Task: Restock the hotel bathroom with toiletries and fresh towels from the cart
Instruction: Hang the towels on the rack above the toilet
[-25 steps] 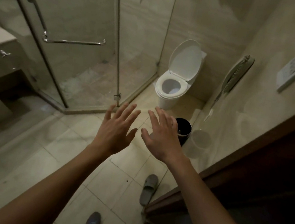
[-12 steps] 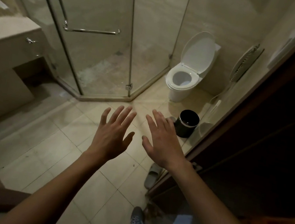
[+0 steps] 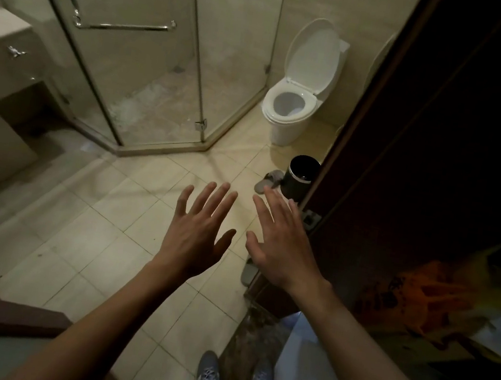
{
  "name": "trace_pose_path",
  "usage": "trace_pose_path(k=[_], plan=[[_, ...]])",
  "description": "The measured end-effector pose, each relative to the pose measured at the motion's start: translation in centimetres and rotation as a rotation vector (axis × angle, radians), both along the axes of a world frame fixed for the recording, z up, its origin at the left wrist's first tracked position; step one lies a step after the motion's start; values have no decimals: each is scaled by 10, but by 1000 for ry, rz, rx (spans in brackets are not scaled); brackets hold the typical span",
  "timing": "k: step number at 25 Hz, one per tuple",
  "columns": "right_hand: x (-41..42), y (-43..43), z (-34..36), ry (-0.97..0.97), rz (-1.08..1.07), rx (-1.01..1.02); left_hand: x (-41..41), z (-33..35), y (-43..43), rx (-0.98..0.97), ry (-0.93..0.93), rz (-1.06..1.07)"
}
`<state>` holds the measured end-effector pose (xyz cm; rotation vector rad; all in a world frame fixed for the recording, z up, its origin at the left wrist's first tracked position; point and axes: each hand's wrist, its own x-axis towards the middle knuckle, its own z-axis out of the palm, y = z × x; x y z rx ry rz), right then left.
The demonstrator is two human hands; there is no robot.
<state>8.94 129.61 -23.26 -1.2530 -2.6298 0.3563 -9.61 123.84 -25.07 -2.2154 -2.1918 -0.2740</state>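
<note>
My left hand (image 3: 196,230) and my right hand (image 3: 280,242) are stretched out side by side over the tiled bathroom floor (image 3: 93,225), palms down, fingers straight and spread. Neither hand holds anything. No towel or toiletry shows in the bathroom. At the right edge, in the dark beyond the door, something orange and yellow (image 3: 427,295) lies blurred; I cannot tell what it is.
A glass shower cabin (image 3: 126,53) with a chrome bar fills the back left. A white toilet (image 3: 294,99) with raised lid stands behind a black bin (image 3: 301,174) and grey slippers (image 3: 268,181). A vanity counter (image 3: 3,36) is at left; a dark wooden door (image 3: 425,150) stands at right.
The view has pulled back and turned right, so the dark door covers more of the right side. Both hands stay open and empty, now lower in the frame.
</note>
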Motion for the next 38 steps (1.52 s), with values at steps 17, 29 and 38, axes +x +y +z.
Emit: trace_pose_path(k=[17,29,38], plan=[[259,-101,-8,32,-166,-30,263,-7,-77,14,11,-132],[474,-98,5,39,-543,96,451,34,-18,101,14,-456],[537,-40,19,39,-701,106,519,45,80,113,41,-609]])
